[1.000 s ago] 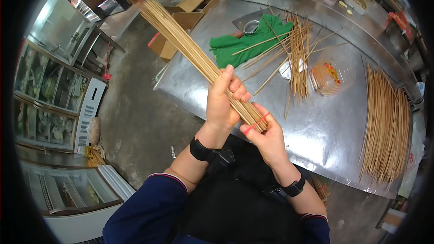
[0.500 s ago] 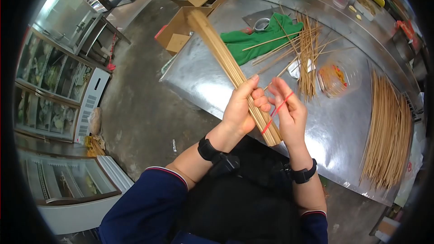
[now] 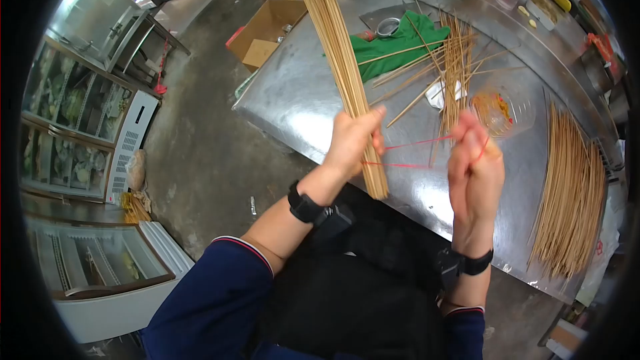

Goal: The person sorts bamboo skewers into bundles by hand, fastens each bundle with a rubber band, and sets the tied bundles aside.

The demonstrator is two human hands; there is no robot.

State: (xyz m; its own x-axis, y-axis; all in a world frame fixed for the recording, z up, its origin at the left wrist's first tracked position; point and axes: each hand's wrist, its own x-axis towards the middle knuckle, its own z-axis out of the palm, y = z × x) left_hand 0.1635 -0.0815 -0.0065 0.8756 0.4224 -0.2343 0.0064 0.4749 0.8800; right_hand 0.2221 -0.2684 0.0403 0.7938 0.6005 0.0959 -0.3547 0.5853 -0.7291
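Note:
A thick bundle of thin wooden skewers (image 3: 340, 53) slants up from my left hand (image 3: 353, 140), whose fingers are wrapped round it near the lower end. A red rubber band (image 3: 417, 165) runs from the bundle out to the right, stretched into two long strands. My right hand (image 3: 475, 170) pulls the band's far end, its fingers curled and somewhat blurred by motion. Beyond my right hand, loose skewers (image 3: 457, 60) lie scattered across the metal table (image 3: 293, 107).
A green cloth (image 3: 400, 50) lies at the table's back, beside a round metal lid (image 3: 387, 27). To the right are a clear plastic container (image 3: 503, 113) and a large spread of skewers (image 3: 567, 193). A cardboard box (image 3: 270, 27) stands beyond the left edge; glass-fronted fridges (image 3: 73, 120) stand farther left.
My right hand has moved right and away from the bundle, stretching the red rubber band wide. The bundle has tipped more upright, still in my left hand.

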